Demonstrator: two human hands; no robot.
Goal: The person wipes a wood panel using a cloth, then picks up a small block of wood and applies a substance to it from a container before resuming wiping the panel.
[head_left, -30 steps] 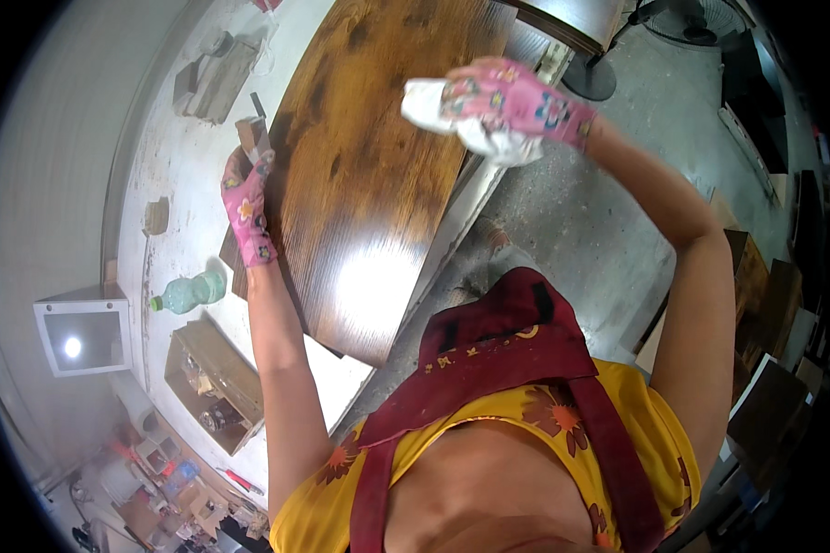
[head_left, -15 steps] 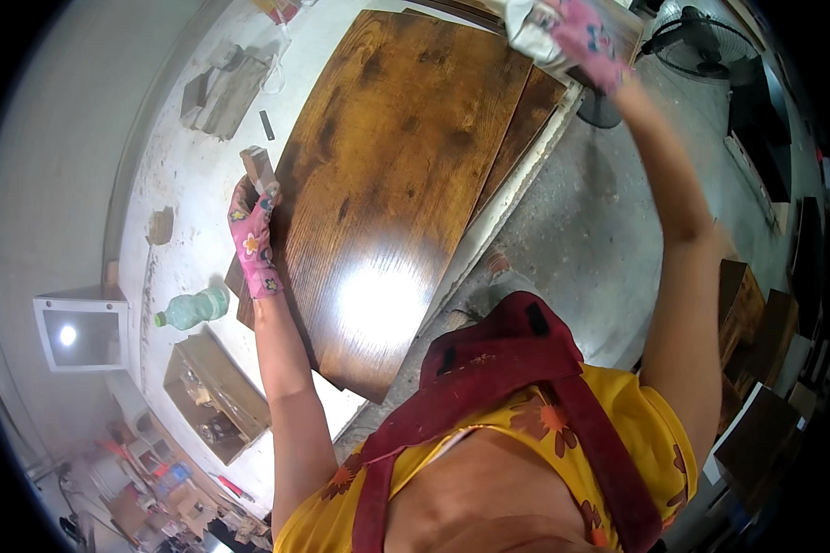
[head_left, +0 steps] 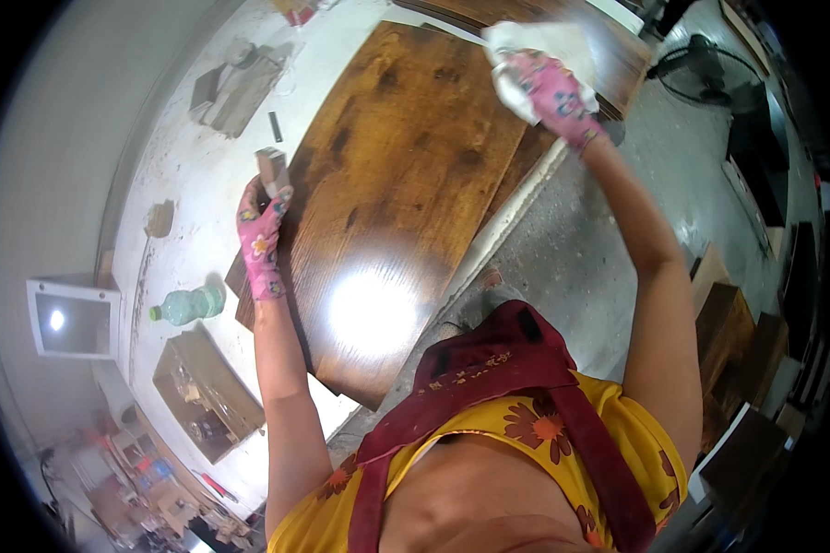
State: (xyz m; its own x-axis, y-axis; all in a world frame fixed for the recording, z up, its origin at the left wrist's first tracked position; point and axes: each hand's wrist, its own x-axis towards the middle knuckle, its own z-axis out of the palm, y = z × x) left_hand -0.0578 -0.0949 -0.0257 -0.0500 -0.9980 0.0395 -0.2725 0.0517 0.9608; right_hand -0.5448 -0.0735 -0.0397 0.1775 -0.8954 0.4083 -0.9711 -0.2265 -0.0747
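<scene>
A glossy brown wood-grain board lies on the white worktable, with another brown board showing under its right edge. My left hand, in a pink flowered glove, is at the board's left edge, closed round a small brownish block that sticks up past the fingers. My right hand, in a matching glove, grips a white cloth over the board's far right corner. The cloth is slightly blurred, and whether it touches the wood I cannot tell.
On the worktable to the left are a green plastic bottle, a box with small items, greyish blocks and a short dark strip. A fan stands far right. Wooden pieces lean at the right.
My right hand has come nearer and to the left with the white cloth, from beyond the far right corner. My left hand keeps the block at the board's edge.
</scene>
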